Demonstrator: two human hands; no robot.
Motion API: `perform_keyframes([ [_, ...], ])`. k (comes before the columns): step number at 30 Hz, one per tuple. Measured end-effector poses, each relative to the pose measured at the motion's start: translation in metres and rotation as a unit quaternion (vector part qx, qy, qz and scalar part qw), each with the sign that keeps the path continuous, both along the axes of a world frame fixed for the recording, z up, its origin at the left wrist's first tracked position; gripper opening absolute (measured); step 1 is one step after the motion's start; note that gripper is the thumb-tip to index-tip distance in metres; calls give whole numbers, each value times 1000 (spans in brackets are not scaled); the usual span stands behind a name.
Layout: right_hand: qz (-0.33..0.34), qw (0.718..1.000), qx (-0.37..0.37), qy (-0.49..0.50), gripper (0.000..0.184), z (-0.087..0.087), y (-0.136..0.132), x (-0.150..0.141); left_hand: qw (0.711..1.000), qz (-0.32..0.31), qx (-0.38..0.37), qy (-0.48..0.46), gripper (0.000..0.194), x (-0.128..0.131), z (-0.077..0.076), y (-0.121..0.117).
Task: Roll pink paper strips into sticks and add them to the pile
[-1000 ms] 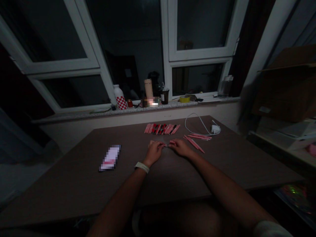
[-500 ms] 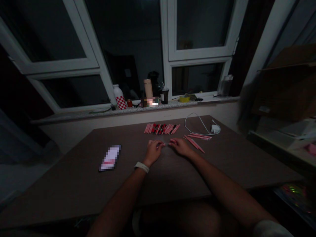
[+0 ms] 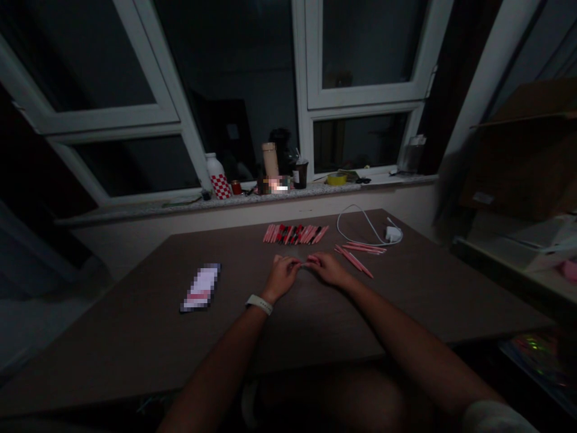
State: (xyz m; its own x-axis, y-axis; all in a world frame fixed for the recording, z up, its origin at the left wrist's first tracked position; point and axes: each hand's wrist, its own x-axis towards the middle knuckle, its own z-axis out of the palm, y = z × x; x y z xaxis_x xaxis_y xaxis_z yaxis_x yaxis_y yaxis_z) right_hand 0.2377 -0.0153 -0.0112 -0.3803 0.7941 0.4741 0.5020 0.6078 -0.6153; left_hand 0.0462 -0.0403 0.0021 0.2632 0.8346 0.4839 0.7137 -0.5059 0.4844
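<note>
Both of my hands meet over the middle of the dark brown table [image 3: 135, 337]. My left hand [image 3: 282, 276], with a pale watch band on its wrist, and my right hand [image 3: 329, 269] are each closed on the ends of one thin pink pen [image 3: 305, 265] held between them. A row of several pink and red pens [image 3: 295, 234] lies just beyond my hands. A few more loose pink pens [image 3: 358, 255] lie to the right of my right hand.
A flat pack [image 3: 201, 287] lies on the table to the left. A white cable with a charger [image 3: 391, 234] sits at the back right. Bottles, cups and a tape roll stand on the window sill [image 3: 180, 206]. Cardboard boxes [image 3: 527, 156] stand at the right.
My hands have stayed in place on the pen, with only small finger movements. The view has shifted slightly.
</note>
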Motion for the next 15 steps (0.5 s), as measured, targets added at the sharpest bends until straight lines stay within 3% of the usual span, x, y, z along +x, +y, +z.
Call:
perform_keyframes([
  [6, -41, 998, -28, 29, 25, -1, 4, 4, 999, 18, 12, -33, 22, 0, 2, -1],
  [15, -20, 1000, -11, 20, 27, 4, -1, 3, 1000, 13, 2, -22, 20, 0, 4, -2],
])
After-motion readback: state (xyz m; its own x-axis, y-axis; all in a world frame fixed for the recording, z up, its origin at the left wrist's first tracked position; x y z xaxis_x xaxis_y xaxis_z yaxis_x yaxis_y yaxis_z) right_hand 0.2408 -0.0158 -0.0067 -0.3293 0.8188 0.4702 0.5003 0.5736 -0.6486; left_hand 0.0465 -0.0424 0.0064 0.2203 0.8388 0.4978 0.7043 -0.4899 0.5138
